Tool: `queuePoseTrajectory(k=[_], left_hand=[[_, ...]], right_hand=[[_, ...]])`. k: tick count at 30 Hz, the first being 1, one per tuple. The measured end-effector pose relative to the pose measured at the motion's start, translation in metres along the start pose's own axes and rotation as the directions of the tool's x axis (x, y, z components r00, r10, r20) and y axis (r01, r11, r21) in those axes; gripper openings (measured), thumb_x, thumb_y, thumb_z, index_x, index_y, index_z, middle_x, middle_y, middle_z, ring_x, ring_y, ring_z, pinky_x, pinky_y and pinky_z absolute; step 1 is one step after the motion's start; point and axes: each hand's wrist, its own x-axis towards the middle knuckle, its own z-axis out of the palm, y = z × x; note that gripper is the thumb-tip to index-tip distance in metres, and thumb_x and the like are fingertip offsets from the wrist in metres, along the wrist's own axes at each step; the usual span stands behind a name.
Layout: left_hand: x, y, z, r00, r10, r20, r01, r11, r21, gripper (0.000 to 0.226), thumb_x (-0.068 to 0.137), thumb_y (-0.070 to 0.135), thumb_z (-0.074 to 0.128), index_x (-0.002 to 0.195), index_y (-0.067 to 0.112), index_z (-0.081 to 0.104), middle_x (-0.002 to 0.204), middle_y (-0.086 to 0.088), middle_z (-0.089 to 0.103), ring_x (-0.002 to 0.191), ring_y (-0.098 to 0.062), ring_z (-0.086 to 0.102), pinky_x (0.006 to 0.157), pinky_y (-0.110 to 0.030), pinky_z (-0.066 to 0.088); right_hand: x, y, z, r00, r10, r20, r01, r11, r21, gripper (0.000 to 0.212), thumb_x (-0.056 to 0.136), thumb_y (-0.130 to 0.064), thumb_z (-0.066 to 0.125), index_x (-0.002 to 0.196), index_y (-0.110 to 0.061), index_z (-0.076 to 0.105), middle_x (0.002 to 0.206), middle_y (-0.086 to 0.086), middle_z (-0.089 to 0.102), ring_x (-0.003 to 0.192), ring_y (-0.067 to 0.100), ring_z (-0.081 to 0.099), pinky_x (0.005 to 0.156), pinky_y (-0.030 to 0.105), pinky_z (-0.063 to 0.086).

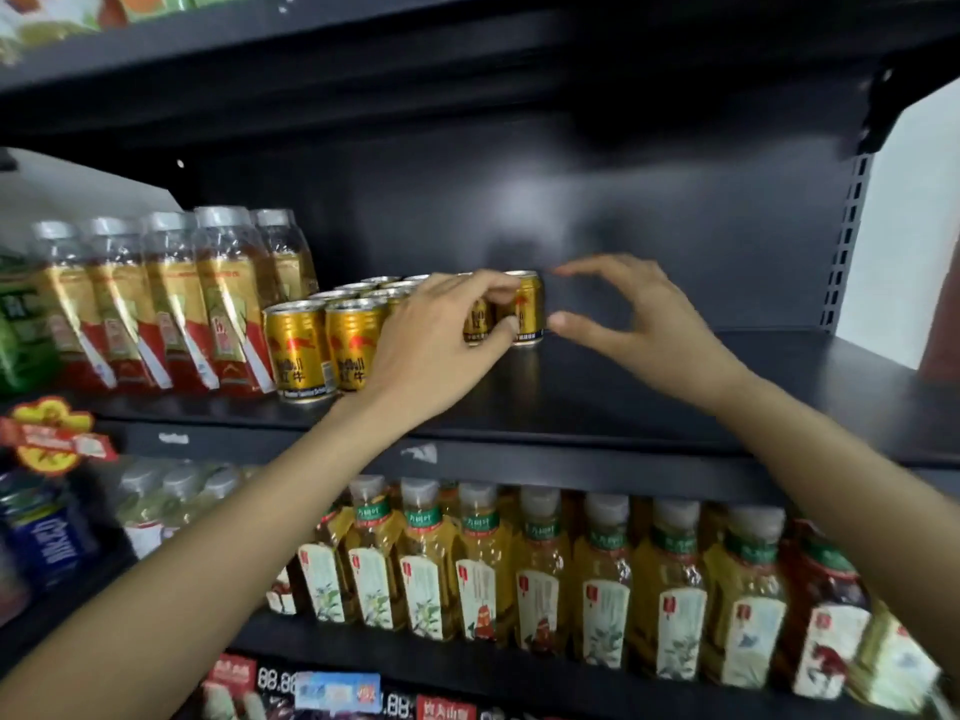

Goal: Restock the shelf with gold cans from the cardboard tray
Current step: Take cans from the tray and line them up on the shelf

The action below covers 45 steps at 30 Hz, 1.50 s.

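Two hands at the gold cans (332, 340).
Your left hand (436, 335) pinches the end can (527, 309); your right hand (639, 324) hangs spread just beside it.

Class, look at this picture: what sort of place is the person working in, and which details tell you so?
Most likely a shop's drinks aisle. Dark metal shelving holds rows of identical gold cans and bottled teas, and price tags line a lower shelf edge.

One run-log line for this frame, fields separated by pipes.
stage: placing | left hand: grip on gold can at back of shelf | right hand: open, beside can | cardboard tray: not in view
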Motion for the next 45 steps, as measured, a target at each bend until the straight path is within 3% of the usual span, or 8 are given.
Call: queuePoseTrajectory(k=[9,16,20,24,27,34,41,45], left_hand=[[-0.17,0.016,0.011,0.922,-0.026,-0.386,-0.068,0.971,-0.229,0.02,0.09,0.017,0.048,0.102,0.012,0.063,0.089,0.006,0.062,0.086,-0.01,0.056,0.08,-0.024,0.04],[-0.326,-0.002,0.019,0.95,-0.245,0.193,0.291,0.918,-0.27,0.019,0.09,0.023,0.053,0.102,0.017,0.065,0.093,0.007,0.067,0.092,-0.009,0.059,0.082,-0.024,0.046],[-0.406,-0.019,0.023,0.65,-0.497,0.575,0.682,0.715,-0.152,0.019,0.088,0.019,0.062,0.107,0.021,0.064,0.093,0.014,0.065,0.094,-0.005,0.062,0.082,-0.026,0.049],[-0.466,-0.027,0.026,0.408,-0.549,0.729,0.782,0.622,0.031,0.029,0.085,0.031,0.065,0.112,0.02,0.062,0.106,0.006,0.067,0.098,-0.011,0.063,0.085,-0.025,0.048],[-0.501,-0.024,0.029,0.333,-0.498,0.801,0.725,0.678,0.12,0.053,0.074,0.058,0.061,0.118,0.029,0.058,0.115,0.009,0.063,0.107,-0.012,0.057,0.091,-0.034,0.047],[-0.49,-0.004,0.059,0.378,-0.456,0.806,0.716,0.696,0.058,0.06,0.082,0.043,0.066,0.135,0.021,0.044,0.137,0.003,0.049,0.123,-0.016,0.049,0.094,-0.035,0.045],[-0.48,0.014,0.102,0.125,-0.43,0.894,0.66,0.709,0.249,0.081,0.068,0.054,0.074,0.131,0.022,0.034,0.131,-0.005,0.047,0.11,-0.031,0.055,0.081,-0.042,0.05],[-0.485,0.011,0.111,0.121,-0.459,0.88,0.732,0.64,0.233,0.072,0.067,0.035,0.079,0.124,0.02,0.038,0.126,-0.007,0.049,0.109,-0.031,0.053,0.079,-0.041,0.048]], right_hand=[[-0.185,-0.062,0.091,0.961,0.014,-0.275,0.028,0.989,0.147,0.026,0.092,-0.02,0.055,0.116,-0.01,0.057,0.104,-0.002,0.063,0.094,0.008,0.061,0.082,0.02,0.049],[-0.313,-0.066,0.174,0.941,0.279,0.189,-0.307,0.942,0.139,0.02,0.091,-0.024,0.056,0.111,-0.021,0.059,0.106,-0.007,0.065,0.1,0.006,0.059,0.081,0.014,0.044],[-0.362,-0.07,0.208,0.73,0.523,0.439,-0.669,0.68,0.302,0.017,0.089,-0.016,0.062,0.101,-0.028,0.06,0.096,-0.01,0.069,0.09,0.001,0.064,0.079,0.024,0.052],[-0.398,-0.065,0.246,0.644,0.504,0.576,-0.629,0.777,0.023,0.037,0.08,-0.012,0.069,0.116,-0.016,0.061,0.109,-0.001,0.064,0.104,0.018,0.06,0.088,0.033,0.049],[-0.412,-0.063,0.268,0.548,0.426,0.72,-0.438,0.879,-0.187,0.061,0.077,-0.018,0.068,0.134,-0.018,0.047,0.134,0.005,0.05,0.124,0.028,0.041,0.104,0.04,0.037],[-0.412,-0.057,0.257,0.445,0.563,0.697,-0.324,0.826,-0.46,0.078,0.077,-0.027,0.063,0.145,-0.023,0.026,0.14,0.006,0.042,0.13,0.033,0.035,0.106,0.045,0.029],[-0.409,-0.04,0.26,0.275,0.653,0.706,-0.371,0.749,-0.549,0.086,0.068,-0.063,0.065,0.139,-0.029,0.031,0.127,0.013,0.055,0.128,0.032,0.041,0.107,0.047,0.023],[-0.408,-0.039,0.267,0.224,0.694,0.685,-0.375,0.71,-0.596,0.091,0.068,-0.069,0.063,0.14,-0.024,0.029,0.124,0.014,0.058,0.127,0.033,0.043,0.111,0.052,0.015]])
